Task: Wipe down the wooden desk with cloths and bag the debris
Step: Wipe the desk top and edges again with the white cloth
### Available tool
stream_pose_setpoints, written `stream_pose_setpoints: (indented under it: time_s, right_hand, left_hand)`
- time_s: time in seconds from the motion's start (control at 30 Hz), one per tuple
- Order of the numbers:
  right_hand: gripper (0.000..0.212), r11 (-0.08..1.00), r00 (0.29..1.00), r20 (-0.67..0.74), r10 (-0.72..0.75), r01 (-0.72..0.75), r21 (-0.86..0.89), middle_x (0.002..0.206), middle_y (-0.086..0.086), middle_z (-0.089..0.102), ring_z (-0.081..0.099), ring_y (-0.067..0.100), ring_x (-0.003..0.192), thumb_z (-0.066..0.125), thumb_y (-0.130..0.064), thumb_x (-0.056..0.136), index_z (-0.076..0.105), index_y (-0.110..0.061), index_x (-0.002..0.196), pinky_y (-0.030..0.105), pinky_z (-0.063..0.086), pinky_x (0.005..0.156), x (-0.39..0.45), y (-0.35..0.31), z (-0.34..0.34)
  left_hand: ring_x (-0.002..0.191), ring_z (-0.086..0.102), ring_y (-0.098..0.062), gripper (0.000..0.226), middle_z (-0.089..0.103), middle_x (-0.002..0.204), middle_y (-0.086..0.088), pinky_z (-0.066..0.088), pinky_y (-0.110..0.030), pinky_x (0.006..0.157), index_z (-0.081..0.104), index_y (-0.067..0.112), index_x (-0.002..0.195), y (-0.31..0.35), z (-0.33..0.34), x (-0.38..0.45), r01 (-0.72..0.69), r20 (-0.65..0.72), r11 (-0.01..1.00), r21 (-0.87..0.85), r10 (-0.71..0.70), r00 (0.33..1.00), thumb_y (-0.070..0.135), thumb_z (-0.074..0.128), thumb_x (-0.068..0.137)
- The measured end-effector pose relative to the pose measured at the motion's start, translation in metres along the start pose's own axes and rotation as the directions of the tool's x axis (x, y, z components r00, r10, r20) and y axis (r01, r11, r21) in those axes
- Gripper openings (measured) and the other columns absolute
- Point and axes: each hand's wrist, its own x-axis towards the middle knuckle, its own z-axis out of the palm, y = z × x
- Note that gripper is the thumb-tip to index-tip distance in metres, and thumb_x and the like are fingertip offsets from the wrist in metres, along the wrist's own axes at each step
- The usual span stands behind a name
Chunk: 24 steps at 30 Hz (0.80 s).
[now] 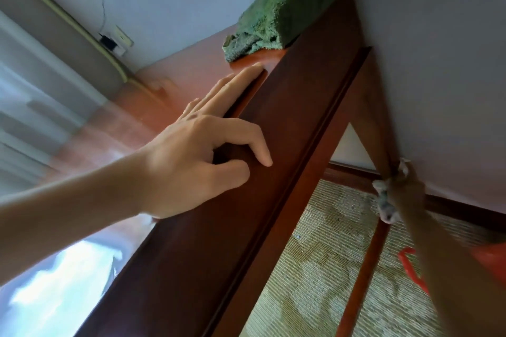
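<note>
Item: wooden desk (287, 145), seen tilted, its dark front edge running from 7 o'clock to 1 o'clock across the view; polished top to the left of that edge.

Left hand (202, 150): at centre, braced on the desk edge. Fingers straight and flat along the top, thumb hooked over the front face. Holds nothing.

Right hand (405, 191): at 4 o'clock, low beside the desk leg (380, 131) where it meets the wall. Fingers curl around a small grey-white cloth (383, 200), pressing it against the lower leg.

Green cloth (287, 11): at 1 o'clock, bunched on the far corner of the desk top, against the wall, untouched.

Other: woven mat (315, 268) on the floor under the desk; a red object (410, 268) at 4 o'clock, partly hidden by the right arm, kind uncertain.

Progress, judged: wiping is under way at the leg. The top shines, though whether it is finished cannot be told. No bag or gathered debris shows; bagging appears to remain.
</note>
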Motion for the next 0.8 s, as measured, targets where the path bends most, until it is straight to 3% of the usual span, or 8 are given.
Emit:
stream_pose_setpoints:
  time_s: [0.13,0.2,0.3,0.4,0.5,0.57,0.67,0.8]
  right_hand:
    - [0.059,0.989,0.984,0.128,0.126,-0.114,-0.099,0.124,0.030,0.061,0.066,0.041,0.095,0.035,-0.043,0.094,0.037,-0.014,0.146,0.045,0.061,0.077,0.028,0.028,0.021]
    - [0.057,0.976,0.959,0.197,0.202,-0.182,-0.117,0.132,0.024,0.059,0.066,0.040,0.105,0.045,-0.033,0.095,0.036,-0.014,0.148,0.045,0.061,0.086,0.026,0.024,0.018]
    - [0.040,0.993,0.993,0.099,0.070,-0.060,-0.102,0.123,0.031,0.063,0.064,0.046,0.112,0.040,-0.027,0.105,0.054,0.000,0.131,0.048,0.051,0.094,-0.004,-0.017,-0.009]
    - [0.058,0.970,0.989,-0.003,-0.145,0.143,0.196,0.088,0.011,0.070,0.068,0.032,0.087,0.030,-0.055,0.109,0.067,-0.010,0.113,0.044,0.052,0.074,-0.039,-0.075,-0.018]
    - [0.048,0.891,0.901,-0.079,-0.426,0.434,0.135,0.120,0.016,0.062,0.059,0.029,0.106,0.039,-0.032,0.100,0.063,-0.008,0.135,0.051,0.054,0.093,-0.080,-0.134,-0.035]
    - [0.061,0.851,0.851,0.001,-0.525,0.525,0.030,0.147,0.023,0.045,0.052,0.036,0.124,0.040,-0.036,0.096,0.049,-0.009,0.150,0.049,0.047,0.102,-0.104,-0.158,-0.042]
    - [0.068,0.866,0.886,0.144,-0.442,0.379,0.327,0.132,0.009,0.052,0.061,0.030,0.110,0.048,-0.054,0.100,0.032,-0.029,0.161,0.052,0.051,0.091,-0.161,-0.186,-0.059]
    - [0.058,0.819,0.942,-0.029,-0.336,0.307,0.484,0.129,-0.011,0.065,0.069,0.017,0.111,0.066,-0.027,0.093,0.047,-0.052,0.141,0.048,0.057,0.094,-0.235,-0.198,-0.098]
  left_hand:
    - [0.157,-0.007,0.001,0.042,-0.006,0.168,0.031,0.008,-0.056,0.127,0.071,0.052,0.106,-0.002,0.001,-0.001,-0.014,-0.013,1.000,0.010,0.014,1.000,0.049,0.049,0.070]
    - [0.157,-0.006,-0.001,0.042,-0.005,0.169,0.030,0.008,-0.057,0.127,0.072,0.050,0.107,-0.003,0.001,0.001,-0.010,-0.015,1.000,0.017,0.010,1.000,0.048,0.050,0.071]
    - [0.158,-0.002,-0.004,0.043,-0.006,0.167,0.032,0.014,-0.058,0.126,0.071,0.052,0.106,-0.002,-0.001,0.001,-0.012,-0.003,1.000,0.018,0.012,1.000,0.050,0.050,0.069]
    - [0.158,-0.004,-0.002,0.044,-0.007,0.165,0.037,0.012,-0.059,0.126,0.070,0.057,0.105,-0.003,0.001,0.002,0.007,-0.006,1.000,0.013,-0.007,1.000,0.054,0.048,0.067]
    - [0.155,-0.009,0.003,0.045,-0.010,0.162,0.042,0.007,-0.057,0.127,0.067,0.062,0.103,-0.002,0.000,0.001,-0.007,0.003,1.000,0.007,0.007,1.000,0.057,0.045,0.064]
    - [0.154,-0.013,0.005,0.045,-0.012,0.161,0.041,0.002,-0.056,0.128,0.064,0.065,0.101,0.000,0.000,0.003,-0.004,0.013,1.000,0.008,0.004,1.000,0.060,0.042,0.062]
    - [0.155,-0.012,0.001,0.046,-0.010,0.167,0.030,0.001,-0.055,0.128,0.063,0.062,0.101,-0.001,0.001,0.001,-0.028,0.007,0.999,0.042,0.027,1.000,0.060,0.038,0.063]
    - [0.156,-0.010,-0.003,0.034,-0.008,0.171,0.022,0.000,-0.056,0.127,0.067,0.052,0.097,-0.006,0.000,0.001,-0.049,-0.016,0.998,0.049,0.050,0.999,0.049,0.043,0.074]
